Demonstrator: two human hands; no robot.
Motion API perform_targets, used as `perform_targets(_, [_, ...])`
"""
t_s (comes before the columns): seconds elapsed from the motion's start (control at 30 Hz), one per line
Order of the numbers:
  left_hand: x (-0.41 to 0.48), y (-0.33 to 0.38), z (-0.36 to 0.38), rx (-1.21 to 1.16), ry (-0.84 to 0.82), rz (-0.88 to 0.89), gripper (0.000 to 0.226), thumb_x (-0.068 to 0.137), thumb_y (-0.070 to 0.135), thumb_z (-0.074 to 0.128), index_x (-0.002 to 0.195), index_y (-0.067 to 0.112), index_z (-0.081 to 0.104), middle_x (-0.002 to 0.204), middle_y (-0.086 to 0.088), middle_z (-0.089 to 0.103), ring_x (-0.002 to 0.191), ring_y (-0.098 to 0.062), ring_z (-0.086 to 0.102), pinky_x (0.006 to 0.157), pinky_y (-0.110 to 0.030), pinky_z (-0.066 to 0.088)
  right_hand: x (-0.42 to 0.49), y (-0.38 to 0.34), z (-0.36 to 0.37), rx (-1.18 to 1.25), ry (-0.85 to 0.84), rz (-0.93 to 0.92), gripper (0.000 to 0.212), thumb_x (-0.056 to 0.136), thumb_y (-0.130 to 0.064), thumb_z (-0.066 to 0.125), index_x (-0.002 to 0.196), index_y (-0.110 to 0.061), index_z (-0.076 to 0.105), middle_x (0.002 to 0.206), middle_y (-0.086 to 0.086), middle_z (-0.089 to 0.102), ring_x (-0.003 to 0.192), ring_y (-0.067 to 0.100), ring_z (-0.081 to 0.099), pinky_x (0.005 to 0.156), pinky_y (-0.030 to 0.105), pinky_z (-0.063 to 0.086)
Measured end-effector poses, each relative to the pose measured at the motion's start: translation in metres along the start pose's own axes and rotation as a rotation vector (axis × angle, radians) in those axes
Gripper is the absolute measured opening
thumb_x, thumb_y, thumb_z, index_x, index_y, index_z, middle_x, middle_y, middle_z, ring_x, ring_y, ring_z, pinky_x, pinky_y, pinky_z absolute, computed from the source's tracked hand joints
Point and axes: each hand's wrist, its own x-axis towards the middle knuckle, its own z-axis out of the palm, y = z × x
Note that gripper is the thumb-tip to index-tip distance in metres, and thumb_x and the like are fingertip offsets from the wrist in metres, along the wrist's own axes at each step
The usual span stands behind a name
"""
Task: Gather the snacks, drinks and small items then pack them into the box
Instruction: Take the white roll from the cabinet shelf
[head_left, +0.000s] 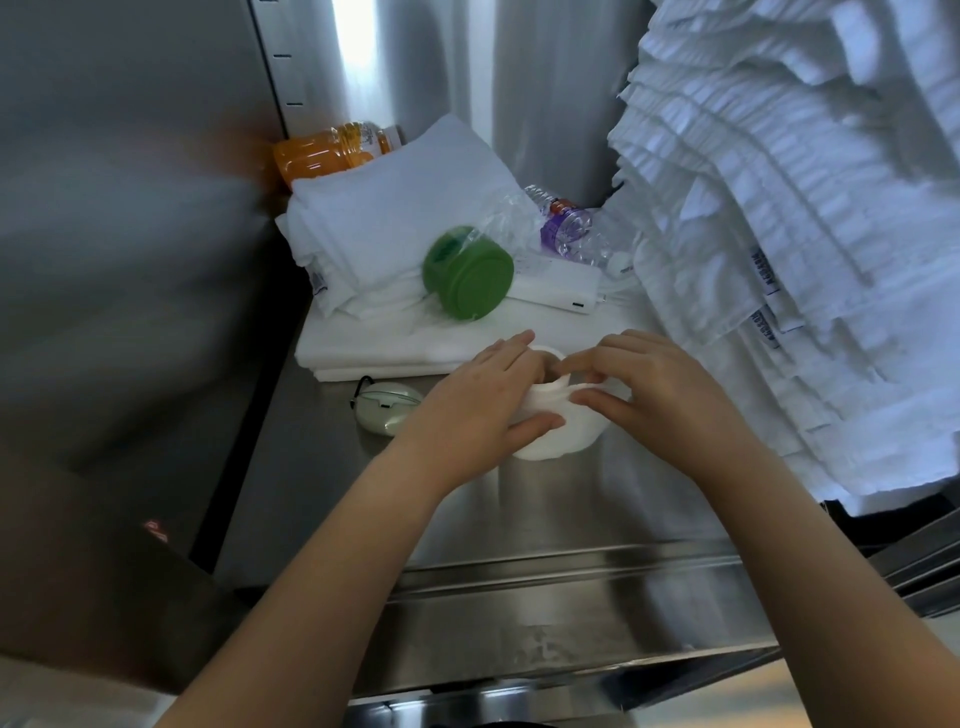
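Note:
A white tissue roll (563, 434) stands on the steel shelf (571, 509) in the middle of the view. My left hand (478, 410) wraps its left side, thumb across the front. My right hand (660, 389) pinches the loose paper at its top right. Behind lie a green round jar (467, 273) on its side, a clear water bottle with a purple label (563, 228), a white power bank (558, 291) and an orange juice bottle (332, 150) in the back corner. A pale green earbud case (387, 410) sits left of my left hand. No box is in view.
Folded white towels (395, 208) are stacked at the back left under the jar. A tall leaning pile of white towels (805, 234) fills the right side. Steel walls (130, 234) close the left and back. The shelf's front edge (571, 577) runs below my wrists.

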Motion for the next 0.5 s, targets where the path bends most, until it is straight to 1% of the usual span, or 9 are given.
perform_targets(0.13, [-0.0001,-0.0001,0.0000,-0.021,0.010,-0.002,0.028,0.089,0.034,0.061,0.109,0.018,0.051,0.132,0.003,0.052,0.140,-0.012,0.027,0.109,-0.024,0.021,0.0022,0.0016,0.0029,0.020,0.010,0.016,0.023,0.079,-0.018,0.074,0.101,-0.023,0.069,0.079,-0.017,0.054,0.076,0.002,0.049,0.071,0.018,0.035])
perform_targets(0.2, [0.0013,-0.0003,-0.0006,-0.023,0.007,0.000,0.024,0.090,0.030,0.060,0.108,0.016,0.051,0.131,0.001,0.052,0.140,-0.014,0.026,0.112,-0.027,0.021,0.0037,0.0016,0.0028,0.023,0.014,0.011,0.023,0.077,-0.016,0.075,0.098,-0.022,0.069,0.080,-0.014,0.058,0.076,0.003,0.050,0.070,0.015,0.033])
perform_targets(0.23, [0.0020,-0.0006,-0.0007,-0.018,0.013,0.007,0.022,0.091,0.027,0.060,0.107,0.015,0.052,0.130,-0.001,0.053,0.141,-0.016,0.026,0.114,-0.030,0.020,0.0044,0.0015,0.0030,0.025,0.016,0.010,0.023,0.076,-0.016,0.076,0.097,-0.021,0.069,0.079,-0.012,0.060,0.077,0.003,0.050,0.070,0.015,0.033])
perform_targets(0.3, [0.0024,-0.0006,-0.0006,0.012,0.043,0.025,0.024,0.090,0.022,0.061,0.111,0.011,0.056,0.121,-0.004,0.057,0.139,-0.021,0.029,0.114,-0.034,0.021,0.0051,0.0012,0.0030,0.025,0.018,0.011,0.022,0.076,-0.017,0.077,0.095,-0.022,0.068,0.079,-0.010,0.061,0.077,0.007,0.052,0.070,0.020,0.038])
perform_targets(0.33, [0.0018,0.0000,0.0000,0.039,0.070,0.034,0.025,0.089,0.019,0.062,0.112,0.009,0.059,0.116,-0.005,0.059,0.136,-0.024,0.034,0.113,-0.036,0.024,0.0050,0.0009,0.0036,0.026,0.017,0.013,0.021,0.076,-0.018,0.077,0.095,-0.022,0.067,0.080,-0.009,0.061,0.078,0.010,0.053,0.070,0.023,0.040])
perform_targets(0.4, [-0.0009,0.0008,0.0018,0.097,0.136,0.046,0.024,0.085,0.017,0.066,0.105,0.007,0.063,0.105,-0.006,0.063,0.125,-0.028,0.045,0.106,-0.036,0.032,0.0042,0.0002,0.0058,0.036,0.026,0.019,0.020,0.077,-0.019,0.076,0.095,-0.021,0.067,0.084,-0.009,0.058,0.081,0.014,0.052,0.072,0.026,0.041])
perform_targets(0.43, [-0.0022,0.0011,0.0025,0.115,0.160,0.043,0.022,0.083,0.017,0.067,0.101,0.006,0.064,0.101,-0.006,0.063,0.119,-0.028,0.048,0.103,-0.034,0.033,0.0038,0.0000,0.0073,0.042,0.036,0.024,0.021,0.076,-0.019,0.077,0.095,-0.020,0.068,0.087,-0.010,0.054,0.083,0.014,0.050,0.074,0.026,0.041])
perform_targets(0.5, [-0.0042,0.0025,0.0019,0.120,0.179,0.036,0.020,0.082,0.015,0.068,0.099,0.006,0.063,0.098,-0.007,0.063,0.110,-0.029,0.050,0.098,-0.029,0.033,0.0034,-0.0007,0.0101,0.043,0.058,0.029,0.024,0.075,-0.018,0.078,0.096,-0.017,0.069,0.092,-0.009,0.049,0.087,0.018,0.050,0.077,0.028,0.040])
